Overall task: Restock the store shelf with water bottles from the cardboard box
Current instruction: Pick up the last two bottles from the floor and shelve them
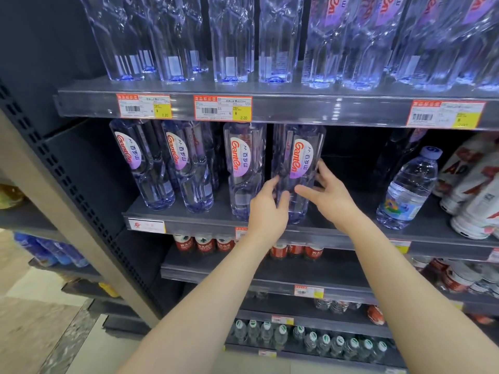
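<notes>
The left hand (pixel 266 209) curls round the lower side of the upright water bottle (pixel 297 163) between them, and the right hand (pixel 333 195) clasps its other side with spread fingers (pixel 322 168), so a hasty push could tip it off the shelf (pixel 189 225) edge just below them or into the neighbouring bottle (pixel 244 168) beyond the left hand.

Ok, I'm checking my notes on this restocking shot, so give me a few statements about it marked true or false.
1. Both the left hand and the right hand hold one Ganten bottle. True.
2. That bottle lies on its side. False: it stands on its base on the shelf.
3. Red-topped bottles sit one level lower. True.
4. Another Ganten bottle touches its right side. False: a dark gap lies there, before the blue-capped bottle.
</notes>
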`<state>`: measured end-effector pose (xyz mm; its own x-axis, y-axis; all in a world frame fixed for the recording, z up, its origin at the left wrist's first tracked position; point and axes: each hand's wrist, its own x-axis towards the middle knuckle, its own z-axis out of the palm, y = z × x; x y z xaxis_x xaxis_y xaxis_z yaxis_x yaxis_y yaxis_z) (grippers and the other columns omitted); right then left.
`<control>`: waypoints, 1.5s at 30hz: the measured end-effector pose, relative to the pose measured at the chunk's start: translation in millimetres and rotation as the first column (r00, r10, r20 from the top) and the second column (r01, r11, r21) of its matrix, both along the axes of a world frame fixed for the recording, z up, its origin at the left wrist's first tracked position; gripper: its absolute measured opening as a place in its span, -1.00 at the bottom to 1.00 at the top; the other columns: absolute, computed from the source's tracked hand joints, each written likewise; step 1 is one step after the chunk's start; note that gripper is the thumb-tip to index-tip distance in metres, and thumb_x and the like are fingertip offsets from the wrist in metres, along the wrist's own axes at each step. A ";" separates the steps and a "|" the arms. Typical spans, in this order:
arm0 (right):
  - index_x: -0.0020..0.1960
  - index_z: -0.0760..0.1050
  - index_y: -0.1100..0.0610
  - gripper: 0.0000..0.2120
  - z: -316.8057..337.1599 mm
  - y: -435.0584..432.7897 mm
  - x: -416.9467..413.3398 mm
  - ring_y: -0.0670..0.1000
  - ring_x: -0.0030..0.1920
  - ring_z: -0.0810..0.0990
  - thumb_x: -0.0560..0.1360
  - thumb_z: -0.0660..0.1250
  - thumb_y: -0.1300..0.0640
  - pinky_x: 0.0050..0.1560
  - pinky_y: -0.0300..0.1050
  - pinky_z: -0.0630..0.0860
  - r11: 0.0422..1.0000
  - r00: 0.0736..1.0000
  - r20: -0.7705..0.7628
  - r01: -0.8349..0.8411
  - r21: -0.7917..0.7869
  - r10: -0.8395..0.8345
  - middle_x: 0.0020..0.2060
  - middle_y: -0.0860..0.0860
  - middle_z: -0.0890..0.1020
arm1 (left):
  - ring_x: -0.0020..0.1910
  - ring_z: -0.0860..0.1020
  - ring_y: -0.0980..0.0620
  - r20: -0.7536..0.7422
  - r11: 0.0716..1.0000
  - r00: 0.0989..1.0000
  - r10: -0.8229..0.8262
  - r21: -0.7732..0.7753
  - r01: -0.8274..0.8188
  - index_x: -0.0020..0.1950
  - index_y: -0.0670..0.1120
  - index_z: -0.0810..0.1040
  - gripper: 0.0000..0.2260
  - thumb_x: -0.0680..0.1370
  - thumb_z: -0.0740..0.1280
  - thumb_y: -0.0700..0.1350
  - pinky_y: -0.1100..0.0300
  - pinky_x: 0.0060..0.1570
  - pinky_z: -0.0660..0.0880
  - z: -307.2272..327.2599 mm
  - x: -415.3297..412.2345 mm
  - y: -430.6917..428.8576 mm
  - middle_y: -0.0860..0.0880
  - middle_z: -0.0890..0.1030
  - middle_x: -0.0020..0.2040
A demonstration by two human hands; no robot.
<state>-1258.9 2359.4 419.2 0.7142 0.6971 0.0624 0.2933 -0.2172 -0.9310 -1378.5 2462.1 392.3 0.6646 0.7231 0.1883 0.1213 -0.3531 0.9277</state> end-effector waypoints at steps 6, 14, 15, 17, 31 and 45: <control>0.16 0.53 0.05 -0.75 10.7 3.5 -75.3 -0.20 -0.15 0.61 0.51 0.45 0.18 0.02 -0.23 0.57 0.765 0.778 0.072 0.591 0.256 -0.624 -0.07 -0.09 0.64 | 0.05 0.58 0.14 0.325 0.907 0.871 0.368 0.079 -0.413 0.23 0.03 0.50 -0.83 0.66 0.35 -0.16 0.23 0.07 0.53 -8.7 -54.9 31.9 0.09 0.54 0.14; 0.59 0.27 0.13 -0.33 -5.4 97.3 -121.9 0.13 0.29 0.58 0.57 0.44 0.05 0.24 -0.03 0.52 0.914 0.881 0.276 0.405 -0.022 -0.384 0.30 0.11 0.61 | 0.57 0.37 0.05 0.004 0.995 0.999 -0.042 0.091 0.041 0.70 -0.04 0.19 -0.40 0.71 0.32 0.01 0.08 0.56 0.30 -24.9 -56.4 101.6 -0.01 0.34 0.64; 0.64 0.17 0.13 -0.24 -4.3 101.8 -117.9 0.15 0.33 0.56 0.57 0.45 0.03 0.23 -0.06 0.48 0.920 0.896 0.248 0.390 -0.048 -0.367 0.34 0.11 0.58 | 0.54 0.39 0.16 -0.027 0.990 0.996 -0.090 0.109 0.093 0.72 -0.03 0.15 -0.40 0.72 0.29 0.02 0.16 0.53 0.28 -26.1 -55.7 106.5 0.04 0.33 0.63; 0.69 0.08 0.07 -0.19 -3.6 106.1 -113.9 0.10 0.42 0.50 0.58 0.43 0.00 0.27 -0.16 0.41 0.941 0.937 0.156 0.328 -0.085 -0.312 0.43 0.05 0.52 | 0.24 0.46 0.50 -0.036 0.978 0.985 -0.167 0.123 0.171 0.72 0.01 0.15 -0.41 0.73 0.28 0.02 0.28 0.35 0.35 -27.2 -55.9 114.9 0.15 0.43 0.48; 0.62 0.27 -0.18 -0.31 -26.6 109.4 -104.1 -0.08 0.46 0.46 0.55 0.42 -0.18 0.47 0.08 0.44 0.958 0.953 0.097 0.287 0.019 -0.288 0.45 -0.13 0.53 | 0.38 0.45 0.28 0.055 0.985 0.984 -0.172 0.028 0.171 0.66 0.08 0.28 -0.45 0.69 0.37 0.01 0.14 0.49 0.40 -34.4 -61.1 128.7 0.50 0.41 0.25; 0.19 0.53 0.05 -0.81 -32.1 165.5 -195.4 -0.17 -0.11 0.62 0.59 0.41 0.09 -0.12 -0.38 0.42 0.861 0.833 0.219 0.495 0.116 -0.508 -0.11 -0.12 0.66 | 0.31 0.48 -0.04 0.289 0.895 0.907 0.308 0.235 -0.379 0.37 -0.15 0.47 -0.66 0.63 0.42 -0.12 0.00 0.35 0.46 -24.9 -118.0 153.5 0.02 0.45 0.24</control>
